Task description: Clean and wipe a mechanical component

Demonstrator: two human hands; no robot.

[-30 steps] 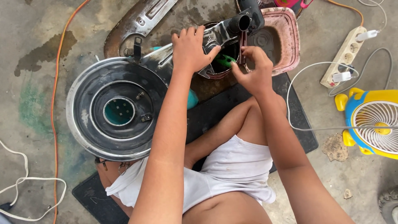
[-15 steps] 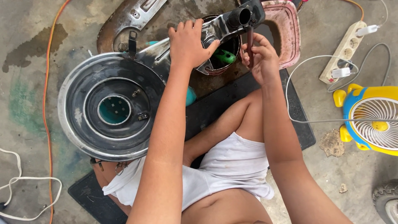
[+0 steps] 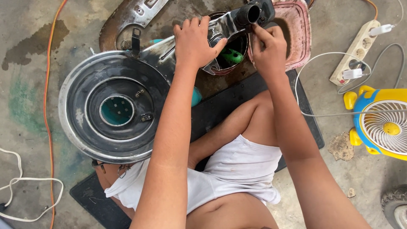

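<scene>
**Both hands on the metal housing's neck**

Your left hand [image 3: 196,41] lies palm-down over the narrow neck of the large metal housing [image 3: 112,106], fingers spread and curled over its far edge, thumb hooked toward the green object [image 3: 232,56] that sits in the dark round container [image 3: 231,51] beneath. It is a loose, covering grip, steadying the part rather than clenching it.

Your right hand [image 3: 268,50] is up at the black tube opening [image 3: 248,15] at the end of that neck. The fingertips are pinched together just below the tube's rim; they seem to hold something small there, though the view is too poor to say what it is.

The housing itself rests across your left knee and the black mat [image 3: 254,91] on the concrete floor [image 3: 25,63], its wide round disc toward your left with a teal-coloured centre hole facing up. The neck reaches from the disc out over the dark container.

Just beyond your right hand lies a pinkish rectangular tray [image 3: 299,34], touching the container's side. Farther right, a white power strip [image 3: 358,53] has a plug in it, and its white cable [image 3: 313,80] loops toward a yellow and blue fan [image 3: 383,125]. An orange cord [image 3: 47,85] runs along the floor on your left, near a white cord [image 3: 21,186].
</scene>
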